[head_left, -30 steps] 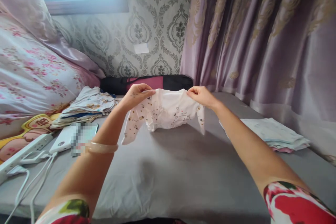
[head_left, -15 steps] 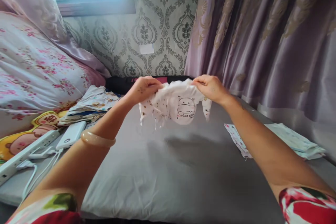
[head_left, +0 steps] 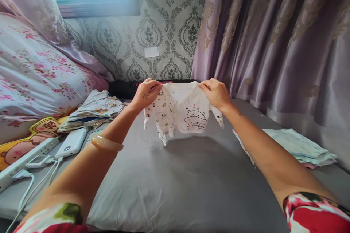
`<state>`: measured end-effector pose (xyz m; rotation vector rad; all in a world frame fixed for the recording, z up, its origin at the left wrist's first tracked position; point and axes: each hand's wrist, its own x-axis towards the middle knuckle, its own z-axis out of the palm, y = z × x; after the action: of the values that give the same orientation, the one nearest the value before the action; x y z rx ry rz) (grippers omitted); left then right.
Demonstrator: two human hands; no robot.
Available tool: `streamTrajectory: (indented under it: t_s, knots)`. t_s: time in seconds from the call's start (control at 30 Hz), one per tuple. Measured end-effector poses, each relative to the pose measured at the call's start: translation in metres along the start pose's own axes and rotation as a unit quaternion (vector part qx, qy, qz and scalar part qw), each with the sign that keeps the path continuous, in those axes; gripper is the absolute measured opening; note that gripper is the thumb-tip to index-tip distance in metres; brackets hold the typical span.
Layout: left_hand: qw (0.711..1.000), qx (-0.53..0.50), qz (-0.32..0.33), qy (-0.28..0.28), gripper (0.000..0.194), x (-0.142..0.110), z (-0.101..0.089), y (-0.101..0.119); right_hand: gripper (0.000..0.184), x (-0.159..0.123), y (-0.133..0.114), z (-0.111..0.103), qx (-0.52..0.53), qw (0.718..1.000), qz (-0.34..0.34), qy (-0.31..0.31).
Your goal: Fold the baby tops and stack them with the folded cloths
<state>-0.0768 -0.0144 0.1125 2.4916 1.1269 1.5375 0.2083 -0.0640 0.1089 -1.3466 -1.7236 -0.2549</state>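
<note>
you're pinching the white shirt by its shoulders with left hand and right hand, dangling it over bed toward far edge.

left hand pinches one shoulder of a small white shirt, right hand the other. shirt hangs spread between them, over a gray bed; line-drawn animal on the front, small print on the sleeves. pale bangle on left forearm. bed, left side: folded clothes, white device with cable, power strip. right side: pale folded cloths, partly behind the forearm. beyond: patterned wall, purple curtain.
</note>
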Motion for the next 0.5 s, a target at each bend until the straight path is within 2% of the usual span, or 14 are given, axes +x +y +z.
streamTrajectory:
  t_s: [0.13,0.23,0.33,0.4,0.43,0.5]
  knots:
    - [1.000,0.000,0.007,-0.011,0.028,-0.016,-0.014,0.006,0.037,-0.016,-0.010,-0.012,0.024,1.000,-0.015,-0.009]
    - [1.000,0.000,0.014,-0.001,0.026,-0.024,-0.037,0.025,0.038,-0.022,-0.021,-0.031,0.088,0.996,-0.008,-0.031]
    - [1.000,-0.005,-0.006,0.011,0.022,-0.020,-0.059,0.041,0.035,-0.017,-0.027,-0.048,0.162,0.983,0.027,-0.083]
    - [0.998,-0.026,-0.052,-0.023,0.022,-0.012,-0.064,0.040,0.035,-0.010,-0.024,-0.049,0.198,0.970,0.051,-0.132]
    - [0.994,-0.040,-0.082,-0.057,0.023,-0.008,-0.062,0.033,0.035,-0.007,-0.019,-0.045,0.208,0.963,0.060,-0.159]
    - [0.976,-0.067,-0.142,-0.148,0.026,-0.005,-0.047,0.010,0.034,-0.007,-0.003,-0.025,0.203,0.952,0.072,-0.217]
